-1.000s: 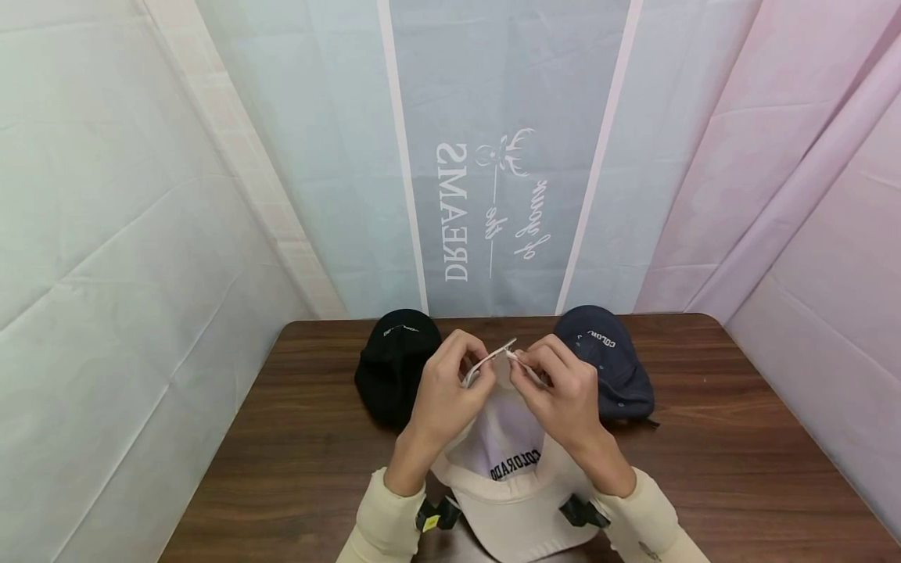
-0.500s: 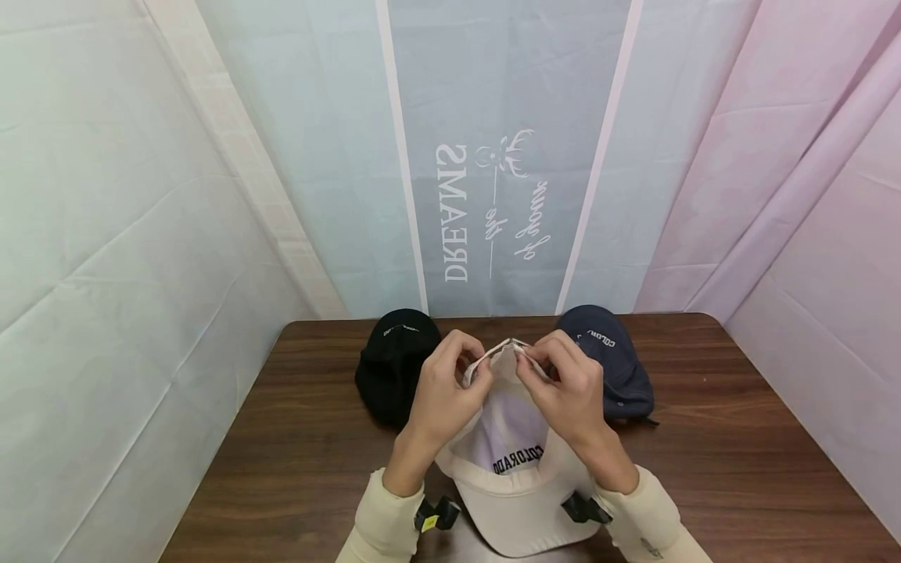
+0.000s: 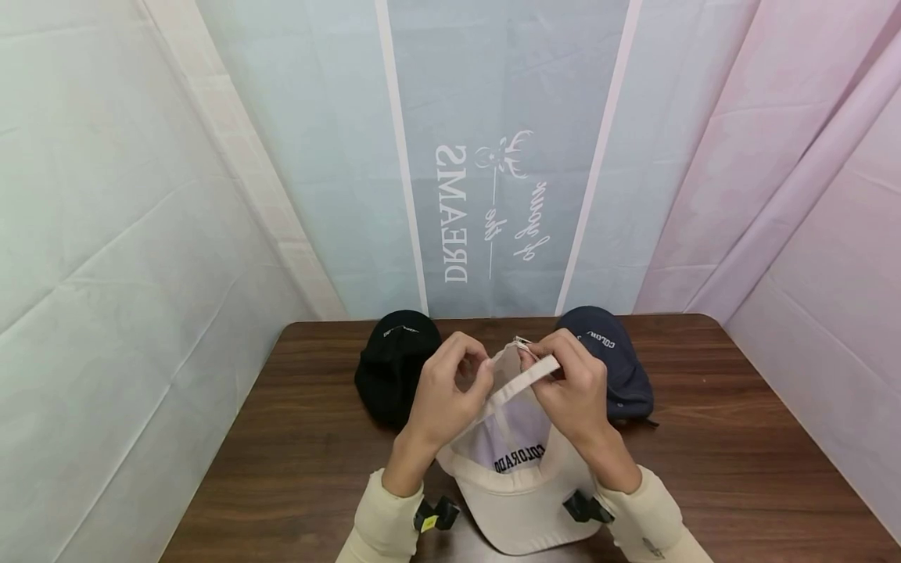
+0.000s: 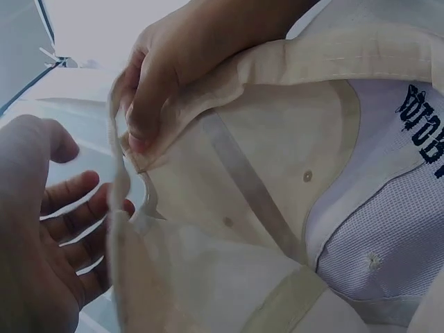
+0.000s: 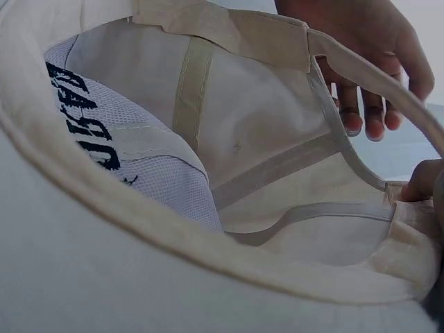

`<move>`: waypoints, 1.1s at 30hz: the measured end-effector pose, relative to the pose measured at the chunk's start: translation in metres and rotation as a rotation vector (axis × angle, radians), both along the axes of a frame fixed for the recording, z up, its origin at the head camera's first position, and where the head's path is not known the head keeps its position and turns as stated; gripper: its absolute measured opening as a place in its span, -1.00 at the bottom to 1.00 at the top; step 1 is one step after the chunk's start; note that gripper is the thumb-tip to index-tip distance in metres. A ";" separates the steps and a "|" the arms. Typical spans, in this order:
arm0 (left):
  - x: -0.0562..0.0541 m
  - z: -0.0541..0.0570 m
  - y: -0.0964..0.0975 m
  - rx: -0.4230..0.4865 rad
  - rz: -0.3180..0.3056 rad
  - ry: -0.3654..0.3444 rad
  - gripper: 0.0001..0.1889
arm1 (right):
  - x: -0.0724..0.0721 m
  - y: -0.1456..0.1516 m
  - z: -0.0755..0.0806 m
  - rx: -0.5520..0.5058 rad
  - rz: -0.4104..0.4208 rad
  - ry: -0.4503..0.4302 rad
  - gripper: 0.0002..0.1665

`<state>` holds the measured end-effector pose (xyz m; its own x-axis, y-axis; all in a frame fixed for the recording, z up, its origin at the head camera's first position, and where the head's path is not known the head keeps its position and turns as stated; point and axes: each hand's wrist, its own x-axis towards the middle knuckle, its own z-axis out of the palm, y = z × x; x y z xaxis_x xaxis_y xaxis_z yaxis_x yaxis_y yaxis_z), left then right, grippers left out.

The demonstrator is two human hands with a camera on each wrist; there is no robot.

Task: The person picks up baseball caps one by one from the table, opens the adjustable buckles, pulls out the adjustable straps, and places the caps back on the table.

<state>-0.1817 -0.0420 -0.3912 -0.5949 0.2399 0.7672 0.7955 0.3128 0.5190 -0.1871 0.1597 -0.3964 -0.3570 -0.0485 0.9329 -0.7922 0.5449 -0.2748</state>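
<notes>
A cream baseball cap (image 3: 524, 516) lies with its brim toward me and its inside facing up; dark COLORADO lettering shows in the lavender front. Its loose back strap (image 3: 524, 381) slants up to the right across the opening, in front of my right hand. My right hand (image 3: 576, 387) pinches the other back edge of the cap, near a small metal buckle (image 3: 521, 342). My left hand (image 3: 446, 387) is beside the strap's base. In the left wrist view the left fingers (image 4: 73, 191) are spread behind the strap, gripping nothing. The right wrist view hides most of the right hand.
A black cap (image 3: 394, 371) stands behind my left hand, and a navy cap (image 3: 619, 367) behind my right. Both are near the far edge of the brown wooden table (image 3: 296, 438). Fabric curtains (image 3: 338, 156) enclose the table at the back and sides.
The strap, earlier held up against the buckle between both hands, now hangs free with its end pointing right. My left fingers have let it go. The right hand shifted slightly right.
</notes>
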 end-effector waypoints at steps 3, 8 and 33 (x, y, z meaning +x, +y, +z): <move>0.000 -0.002 -0.001 -0.036 0.047 -0.027 -0.97 | 0.000 0.000 -0.001 0.004 0.002 0.010 -0.92; 0.002 -0.005 -0.001 -0.132 0.132 -0.087 -0.83 | 0.002 0.000 -0.002 0.004 0.008 0.016 -0.94; -0.002 -0.005 -0.005 0.032 0.199 -0.099 -0.90 | 0.008 0.020 -0.001 0.277 0.033 -0.242 -0.66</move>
